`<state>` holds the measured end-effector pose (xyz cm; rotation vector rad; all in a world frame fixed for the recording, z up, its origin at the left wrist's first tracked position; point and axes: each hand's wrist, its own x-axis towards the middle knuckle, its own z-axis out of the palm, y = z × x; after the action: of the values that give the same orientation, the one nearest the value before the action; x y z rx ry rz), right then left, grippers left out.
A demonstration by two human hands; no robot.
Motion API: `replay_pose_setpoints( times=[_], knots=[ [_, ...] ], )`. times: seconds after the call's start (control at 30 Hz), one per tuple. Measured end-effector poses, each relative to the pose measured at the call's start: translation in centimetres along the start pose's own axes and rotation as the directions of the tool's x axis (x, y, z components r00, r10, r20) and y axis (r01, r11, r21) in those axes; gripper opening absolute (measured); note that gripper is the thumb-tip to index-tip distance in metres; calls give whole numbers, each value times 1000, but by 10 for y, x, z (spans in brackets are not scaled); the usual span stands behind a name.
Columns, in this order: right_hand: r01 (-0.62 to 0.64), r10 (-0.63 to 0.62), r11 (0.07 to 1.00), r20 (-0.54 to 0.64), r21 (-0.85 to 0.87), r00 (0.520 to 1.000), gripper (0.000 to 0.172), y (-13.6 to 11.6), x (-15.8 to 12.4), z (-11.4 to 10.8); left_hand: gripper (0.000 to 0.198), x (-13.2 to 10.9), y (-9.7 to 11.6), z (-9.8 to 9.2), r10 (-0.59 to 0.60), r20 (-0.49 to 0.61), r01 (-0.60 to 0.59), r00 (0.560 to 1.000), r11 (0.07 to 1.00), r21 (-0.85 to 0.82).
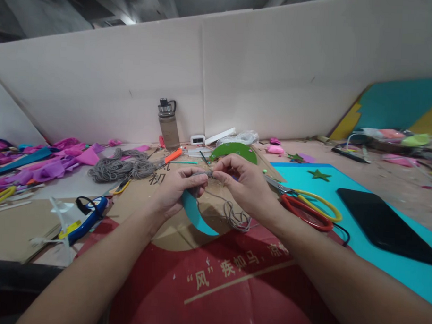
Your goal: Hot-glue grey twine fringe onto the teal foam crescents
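Observation:
My left hand [179, 189] is closed around a curved teal foam strip [196, 215] that hangs down below my fingers. My right hand [241, 182] pinches grey cord [235, 217] against the top of the strip, where the cord is wrapped. The loose end of the cord lies coiled on the cardboard below my right hand. Both hands meet over the brown and red cardboard sheet [212, 275].
A bundle of grey cord [122, 167] lies at the left. Yellow and red scissors [306, 207], a black phone [384, 224] and a green star [319, 174] rest on a teal sheet [410, 275]. A bottle [168, 124], a green foam shape [235, 151], a blue glue gun [88, 214] and pink scraps [60, 159] surround.

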<state>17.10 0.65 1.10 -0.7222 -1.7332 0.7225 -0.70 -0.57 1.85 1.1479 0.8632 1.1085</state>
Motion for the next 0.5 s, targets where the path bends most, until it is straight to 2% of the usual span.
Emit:
replay_pose_setpoints(
  times=[0.17,0.33,0.5],
  knots=[
    [-114,111,980,30,161,993,14,3,1,1,26,1,-1,-1,-22,9,23,1000,998,-56],
    [-205,194,923,67,326,979,20,-2,2,2,29,0,1,1,-34,-9,32,999,991,-127],
    [-169,170,953,20,251,985,13,0,2,2,29,-1,3,2,-84,13,85,996,979,-187]
  ],
)
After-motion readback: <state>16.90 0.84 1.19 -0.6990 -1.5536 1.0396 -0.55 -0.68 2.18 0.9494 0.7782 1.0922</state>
